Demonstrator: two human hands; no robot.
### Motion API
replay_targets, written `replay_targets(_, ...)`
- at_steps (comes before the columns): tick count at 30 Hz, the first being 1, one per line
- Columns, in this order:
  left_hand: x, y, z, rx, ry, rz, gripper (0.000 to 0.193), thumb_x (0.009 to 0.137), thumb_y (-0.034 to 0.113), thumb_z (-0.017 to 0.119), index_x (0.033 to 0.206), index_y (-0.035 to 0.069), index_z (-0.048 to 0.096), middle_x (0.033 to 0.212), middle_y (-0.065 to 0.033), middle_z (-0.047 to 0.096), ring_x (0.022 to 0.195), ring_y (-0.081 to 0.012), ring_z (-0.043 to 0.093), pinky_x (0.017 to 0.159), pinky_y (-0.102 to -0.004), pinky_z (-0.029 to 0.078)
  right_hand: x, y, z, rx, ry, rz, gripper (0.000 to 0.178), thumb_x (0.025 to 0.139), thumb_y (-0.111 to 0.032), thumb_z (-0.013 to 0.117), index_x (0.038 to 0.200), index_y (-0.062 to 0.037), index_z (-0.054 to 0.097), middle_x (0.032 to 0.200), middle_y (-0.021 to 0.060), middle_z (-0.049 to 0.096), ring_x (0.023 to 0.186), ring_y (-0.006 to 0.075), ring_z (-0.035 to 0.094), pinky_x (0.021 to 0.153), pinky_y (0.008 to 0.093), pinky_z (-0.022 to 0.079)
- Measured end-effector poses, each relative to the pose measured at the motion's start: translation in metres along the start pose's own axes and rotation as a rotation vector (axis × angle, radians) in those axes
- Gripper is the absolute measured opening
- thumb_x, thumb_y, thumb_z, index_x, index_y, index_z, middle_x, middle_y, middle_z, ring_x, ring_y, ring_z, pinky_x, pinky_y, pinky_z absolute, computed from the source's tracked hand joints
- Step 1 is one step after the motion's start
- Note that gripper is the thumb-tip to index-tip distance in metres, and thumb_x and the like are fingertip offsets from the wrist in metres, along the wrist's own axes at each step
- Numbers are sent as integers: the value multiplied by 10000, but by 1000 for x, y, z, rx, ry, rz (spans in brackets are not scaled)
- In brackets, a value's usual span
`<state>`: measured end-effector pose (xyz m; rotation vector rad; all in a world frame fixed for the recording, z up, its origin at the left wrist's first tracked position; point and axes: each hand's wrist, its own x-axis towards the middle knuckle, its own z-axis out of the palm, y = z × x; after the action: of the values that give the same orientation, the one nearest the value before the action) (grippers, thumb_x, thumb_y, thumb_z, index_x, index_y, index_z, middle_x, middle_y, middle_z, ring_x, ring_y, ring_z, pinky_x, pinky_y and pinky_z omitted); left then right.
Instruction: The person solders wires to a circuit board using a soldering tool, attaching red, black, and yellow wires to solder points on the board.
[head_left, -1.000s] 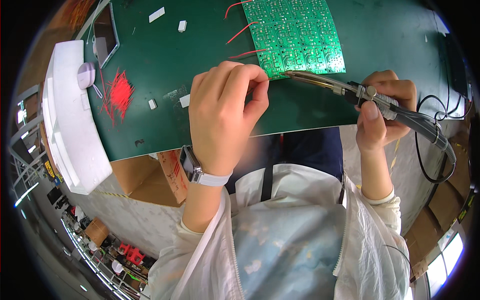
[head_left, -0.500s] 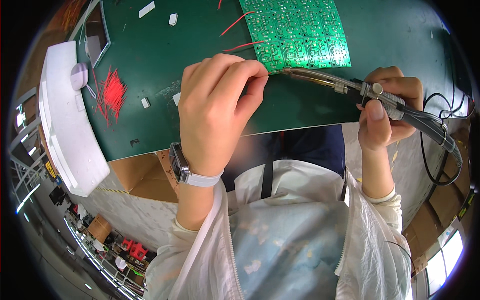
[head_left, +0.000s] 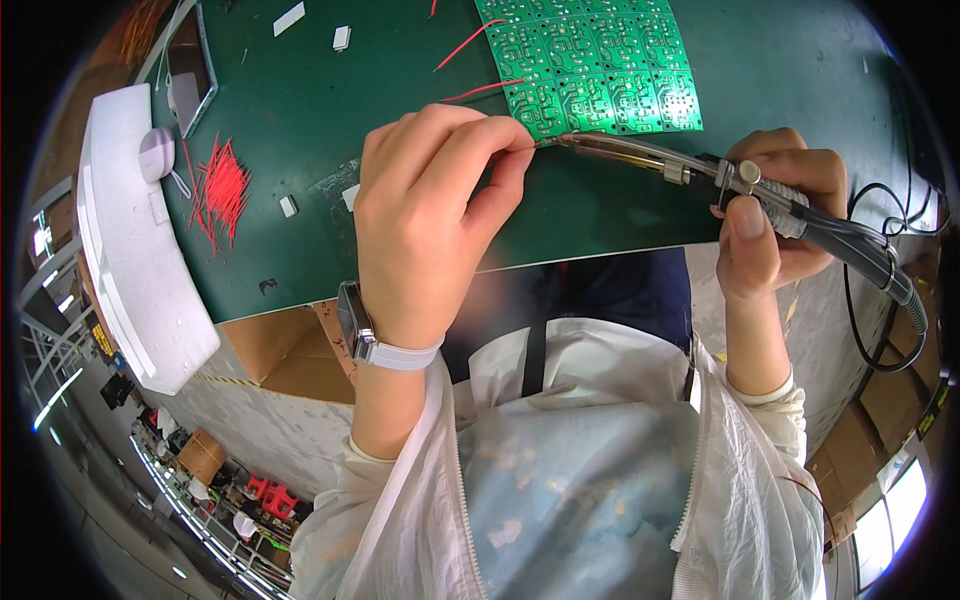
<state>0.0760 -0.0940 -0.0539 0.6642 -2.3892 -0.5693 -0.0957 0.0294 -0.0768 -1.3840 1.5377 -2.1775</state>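
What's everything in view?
Table: one, green, top
Circuit board: one, green, on table
Board wires: three, red, left edge
Wire pile: one, red, left
Small pieces: four, white, left
Phone: one, dark, left
Foam block: one, white, left
Case: one, lilac, left
Cardboard boxes: several, brown, below table
Clutter: uncounted, mixed, background
Soldering iron: one, grey, at board
Watch: one, grey, left wrist
Jacket: one, white, bottom
Left hand: one, holding wire
Right hand: one, holding iron

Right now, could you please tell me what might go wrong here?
The left hand holds a red wire close to the tip of the metal tool, so its fingers might get burned if that is hot. The thick cord bends past the right hand and could tug the tool off line.
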Motion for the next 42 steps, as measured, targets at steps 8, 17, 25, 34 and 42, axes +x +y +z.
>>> replay_targets(8,0,2,-3,36,-56,-1,192,660,-74,692,812,18,618,768,-36,604,669,-153,568,624,-266,439,0,-1,1,-3,-24,-8,295,679,-80,677,819,87,478,690,134,542,543,138,489,455,220,390)
replay_targets(17,1,1,-1,24,-21,9,201,625,-6,706,767,94,605,726,-2,553,661,-185,550,663,-312,415,2,0,-1,-41,-80,-86,308,666,-77,676,830,83,470,682,136,543,530,124,479,458,216,392)
replay_targets(25,2,4,-5,50,-66,15,183,658,-63,695,800,30,628,751,-27,598,657,-147,574,651,-261,435,0,2,-2,-50,-136,-148,318,642,-78,666,856,42,463,689,135,547,514,103,448,460,204,358)
replay_targets(34,1,2,0,31,-23,18,189,630,0,706,759,91,602,716,-2,540,657,-187,541,661,-313,409,0,2,-2,-49,-142,-167,312,642,-75,657,857,43,464,685,135,543,513,110,455,453,210,357)
replay_targets(42,2,6,-6,69,-62,8,188,649,-62,695,792,40,631,756,-21,600,660,-150,580,661,-271,436,-1,0,-4,5,-89,-129,325,676,-102,665,872,47,454,683,139,534,529,122,464,471,220,369)
